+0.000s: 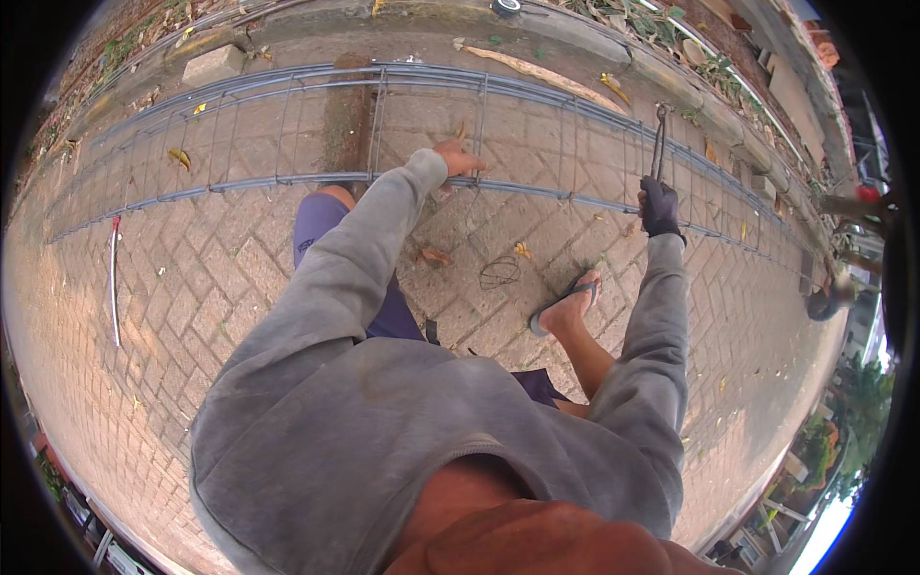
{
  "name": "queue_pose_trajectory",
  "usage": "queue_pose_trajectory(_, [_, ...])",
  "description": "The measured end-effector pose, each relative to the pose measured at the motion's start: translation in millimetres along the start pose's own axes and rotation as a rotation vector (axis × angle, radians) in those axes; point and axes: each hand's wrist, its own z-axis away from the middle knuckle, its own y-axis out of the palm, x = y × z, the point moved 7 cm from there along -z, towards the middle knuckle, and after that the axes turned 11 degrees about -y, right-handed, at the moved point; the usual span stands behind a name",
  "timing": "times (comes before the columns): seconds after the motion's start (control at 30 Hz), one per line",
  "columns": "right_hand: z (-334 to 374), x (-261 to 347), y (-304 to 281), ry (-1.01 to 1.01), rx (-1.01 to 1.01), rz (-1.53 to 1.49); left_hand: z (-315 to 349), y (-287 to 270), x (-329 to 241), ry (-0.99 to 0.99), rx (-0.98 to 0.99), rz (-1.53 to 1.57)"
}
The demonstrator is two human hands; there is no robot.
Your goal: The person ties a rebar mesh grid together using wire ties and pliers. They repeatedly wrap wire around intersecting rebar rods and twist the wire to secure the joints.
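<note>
A long cage of grey steel rebar (pixel 412 179) with thin square stirrups stretches across in front of me, bending with the lens. My left hand (pixel 458 160), bare, is closed around its near bar beside a stirrup; some fingers are hidden. Farther right, my right hand (pixel 659 205) wears a dark glove with bare fingertips and grips long-handled pincers (pixel 660 144). Their slim metal length points away from me over the cage, and the hand is right by the near bar. A loose coil of thin wire (pixel 499 273) lies on the paving between my feet.
A brown, rusty-looking support (pixel 347 120) lies under the cage. A thin rod with a red end (pixel 115 283) is on the paving at left. A pale block (pixel 213 65), a long wood strip (pixel 546 73) and a curb (pixel 575 38) lie beyond. My sandalled foot (pixel 578 295) stands nearby.
</note>
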Motion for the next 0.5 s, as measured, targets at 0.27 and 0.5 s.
queue_pose_trajectory(0.27, [103.3, 69.3, 114.9, 0.068, 0.510, -0.022, -9.9, 0.9, 7.9, 0.113, 0.188, 0.013])
queue_pose_trajectory(0.5, [127.8, 44.6, 141.5, 0.039, 0.463, 0.167, 3.9, 1.9, 5.1, -0.011, 0.223, 0.067])
